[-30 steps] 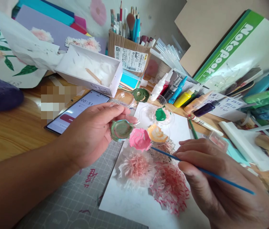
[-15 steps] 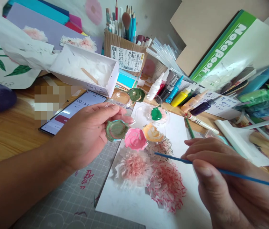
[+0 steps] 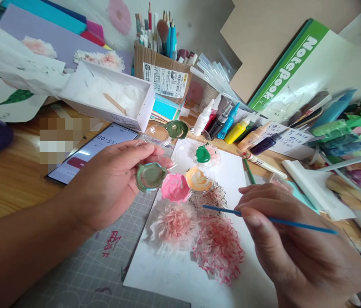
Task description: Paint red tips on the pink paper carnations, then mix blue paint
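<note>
My left hand pinches the rim of a clear plastic paint palette, thumb beside its grey-green well. Pink paint, orange paint and green paint fill other wells. My right hand is closed on a thin blue paintbrush, whose tip hovers just right of the pink and orange wells. Below the palette, two fringed paper flowers lie on a white sheet: a pale pink flower and a red-edged flower.
A phone showing a timer lies on the wooden desk. Behind are a white box, a cardboard pen holder, paint bottles, a green notebook and coloured papers at right. A grey cutting mat lies under the sheet.
The view has drifted, so everything sits slightly further left. My right hand and the brush shifted a little; the tip stays beside the pink and orange wells. The left hand keeps its hold.
</note>
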Available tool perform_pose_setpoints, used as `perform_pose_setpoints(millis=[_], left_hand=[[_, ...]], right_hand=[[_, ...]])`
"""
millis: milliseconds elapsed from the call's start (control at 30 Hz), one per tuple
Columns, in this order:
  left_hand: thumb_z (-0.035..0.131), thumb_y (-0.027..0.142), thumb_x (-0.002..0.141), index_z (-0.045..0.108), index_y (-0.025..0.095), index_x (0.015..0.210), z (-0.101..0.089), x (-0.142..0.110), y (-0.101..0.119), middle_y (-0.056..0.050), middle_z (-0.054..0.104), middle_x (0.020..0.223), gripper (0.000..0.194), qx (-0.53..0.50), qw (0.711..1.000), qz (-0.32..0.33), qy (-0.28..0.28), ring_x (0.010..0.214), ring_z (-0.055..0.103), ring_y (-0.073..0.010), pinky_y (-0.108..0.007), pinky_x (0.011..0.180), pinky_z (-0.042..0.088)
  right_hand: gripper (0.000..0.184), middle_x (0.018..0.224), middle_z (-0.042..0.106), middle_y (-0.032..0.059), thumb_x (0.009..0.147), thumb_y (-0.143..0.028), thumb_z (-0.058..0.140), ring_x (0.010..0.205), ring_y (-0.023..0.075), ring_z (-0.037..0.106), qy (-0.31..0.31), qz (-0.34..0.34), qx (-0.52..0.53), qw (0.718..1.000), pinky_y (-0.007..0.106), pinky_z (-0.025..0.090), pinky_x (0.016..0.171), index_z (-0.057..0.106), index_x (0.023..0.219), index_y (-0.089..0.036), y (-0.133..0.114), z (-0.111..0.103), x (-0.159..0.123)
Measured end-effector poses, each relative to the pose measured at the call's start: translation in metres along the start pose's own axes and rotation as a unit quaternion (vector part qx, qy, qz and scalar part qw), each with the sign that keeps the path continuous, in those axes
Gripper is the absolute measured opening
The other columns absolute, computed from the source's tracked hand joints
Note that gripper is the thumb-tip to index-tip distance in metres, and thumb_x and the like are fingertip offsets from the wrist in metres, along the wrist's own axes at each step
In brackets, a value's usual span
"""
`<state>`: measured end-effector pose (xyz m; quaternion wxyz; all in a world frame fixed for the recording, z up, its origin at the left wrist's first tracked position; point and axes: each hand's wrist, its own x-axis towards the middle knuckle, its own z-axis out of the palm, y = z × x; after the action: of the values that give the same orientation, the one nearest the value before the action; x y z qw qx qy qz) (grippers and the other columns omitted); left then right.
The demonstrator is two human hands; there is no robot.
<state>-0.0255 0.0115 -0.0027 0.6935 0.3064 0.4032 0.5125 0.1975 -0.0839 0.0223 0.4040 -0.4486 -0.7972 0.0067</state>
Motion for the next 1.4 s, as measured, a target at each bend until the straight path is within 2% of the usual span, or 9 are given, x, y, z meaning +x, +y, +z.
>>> perform_pose_setpoints(millis=[167, 333, 533, 733, 933, 1100, 1267, 1400], left_hand=[[0.073, 0.017, 0.078, 0.077, 0.015, 0.070, 0.0013, 0.0008, 0.0005, -0.003, 0.077, 0.069, 0.009, -0.005, 1.000, 0.004, 0.016, 0.065, 0.071, -0.0150, -0.020, 0.056, 0.057], [0.076, 0.018, 0.076, 0.077, 0.015, 0.071, 0.0023, 0.0008, 0.0009, -0.002, 0.076, 0.070, 0.006, 0.004, 1.000, -0.011, 0.004, 0.066, 0.070, -0.0142, -0.020, 0.057, 0.056], [0.074, 0.017, 0.077, 0.077, 0.015, 0.069, 0.0027, 0.0007, 0.0006, -0.003, 0.077, 0.069, 0.009, 0.012, 0.999, -0.001, 0.030, 0.065, 0.070, -0.0143, -0.020, 0.058, 0.056], [0.073, 0.017, 0.079, 0.077, 0.016, 0.071, 0.0022, 0.0009, 0.0000, -0.003, 0.077, 0.071, 0.009, 0.014, 1.000, -0.004, 0.024, 0.068, 0.071, -0.0150, -0.021, 0.060, 0.057], [0.076, 0.018, 0.076, 0.076, 0.015, 0.069, 0.0023, -0.0005, 0.0006, -0.003, 0.076, 0.070, 0.008, 0.005, 1.000, -0.006, 0.017, 0.065, 0.070, -0.0149, -0.021, 0.057, 0.056], [0.076, 0.017, 0.075, 0.077, 0.015, 0.069, 0.0033, 0.0001, -0.0001, -0.004, 0.076, 0.069, 0.006, 0.002, 1.000, -0.005, 0.012, 0.067, 0.070, -0.0155, -0.021, 0.057, 0.054], [0.075, 0.015, 0.076, 0.076, 0.014, 0.069, 0.0030, -0.0008, 0.0008, -0.004, 0.076, 0.069, 0.007, -0.004, 1.000, -0.003, 0.011, 0.066, 0.070, -0.0156, -0.021, 0.056, 0.054], [0.074, 0.018, 0.079, 0.076, 0.014, 0.071, 0.0016, -0.0016, 0.0006, -0.005, 0.076, 0.069, 0.009, 0.000, 1.000, -0.012, 0.003, 0.066, 0.070, -0.0151, -0.021, 0.058, 0.055]], right_hand=[[0.011, 0.070, 0.065, 0.0002, 0.088, -0.009, 0.064, 0.071, 0.0129, 0.064, 0.001, -0.009, -0.008, 1.000, 0.031, 0.058, 0.074, 0.060, 0.084, -0.018, 0.0010, -0.0004, 0.0009], [0.013, 0.072, 0.066, 0.0016, 0.085, -0.005, 0.064, 0.071, 0.0157, 0.066, 0.023, 0.003, -0.001, 1.000, 0.033, 0.058, 0.071, 0.063, 0.088, -0.018, 0.0027, -0.0012, 0.0002], [0.018, 0.067, 0.063, 0.0005, 0.083, -0.002, 0.065, 0.065, 0.0152, 0.063, 0.030, -0.009, 0.027, 0.999, 0.033, 0.057, 0.064, 0.060, 0.081, -0.019, 0.0030, 0.0019, 0.0006], [0.014, 0.068, 0.064, 0.0001, 0.084, -0.005, 0.065, 0.066, 0.0146, 0.064, 0.025, -0.008, 0.006, 1.000, 0.035, 0.060, 0.071, 0.062, 0.083, -0.018, 0.0025, -0.0015, 0.0013], [0.012, 0.068, 0.066, -0.0002, 0.086, -0.006, 0.064, 0.069, 0.0143, 0.065, 0.023, -0.004, -0.003, 1.000, 0.033, 0.059, 0.076, 0.063, 0.085, -0.018, 0.0019, -0.0050, -0.0012], [0.011, 0.069, 0.066, 0.0003, 0.087, -0.008, 0.064, 0.070, 0.0154, 0.065, 0.011, -0.003, -0.009, 1.000, 0.032, 0.059, 0.071, 0.062, 0.083, -0.019, 0.0016, -0.0063, -0.0015], [0.013, 0.070, 0.068, 0.0001, 0.086, -0.007, 0.064, 0.070, 0.0159, 0.066, 0.020, 0.001, -0.012, 1.000, 0.036, 0.061, 0.079, 0.065, 0.086, -0.019, 0.0026, -0.0051, -0.0027], [0.013, 0.067, 0.065, -0.0007, 0.087, -0.008, 0.063, 0.067, 0.0152, 0.064, 0.009, -0.003, -0.010, 1.000, 0.036, 0.061, 0.074, 0.063, 0.082, -0.020, 0.0015, -0.0045, -0.0010]])
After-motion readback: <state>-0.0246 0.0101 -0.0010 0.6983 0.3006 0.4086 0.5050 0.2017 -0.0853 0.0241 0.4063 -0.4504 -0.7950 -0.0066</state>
